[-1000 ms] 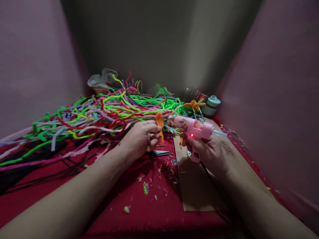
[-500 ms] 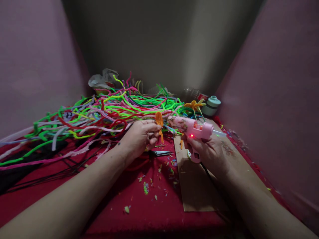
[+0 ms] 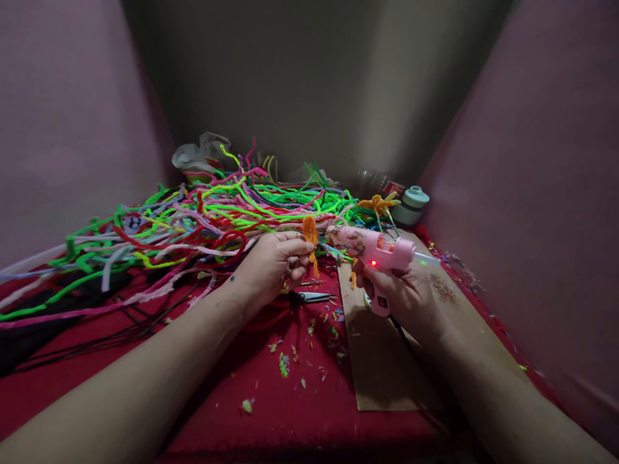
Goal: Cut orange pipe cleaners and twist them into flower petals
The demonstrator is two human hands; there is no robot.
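Observation:
Near the middle, my left hand (image 3: 280, 261) pinches an orange fuzzy piece (image 3: 310, 231), with its rounded end up and a thin strand hanging below the fingers. My right hand (image 3: 403, 290) is wrapped round the grip of a pink glue gun (image 3: 382, 248) whose red light is lit. The gun's nozzle end points left, close to the orange piece; a gap shows between them. A clear glue stick (image 3: 428, 259) sticks out of the gun's back. Another bit of orange (image 3: 353, 276) shows beside my right fingers; whether they hold it, I cannot tell.
Colourful pipe cleaners (image 3: 271, 206) lie heaped across the back and left of the red cloth (image 3: 232, 412). Scissors (image 3: 313, 297) lie below my left hand. Cardboard (image 3: 382, 367) lies under my right arm. Behind are an orange flower (image 3: 377, 203), a light green bottle (image 3: 412, 203) and a plastic bag (image 3: 193, 156).

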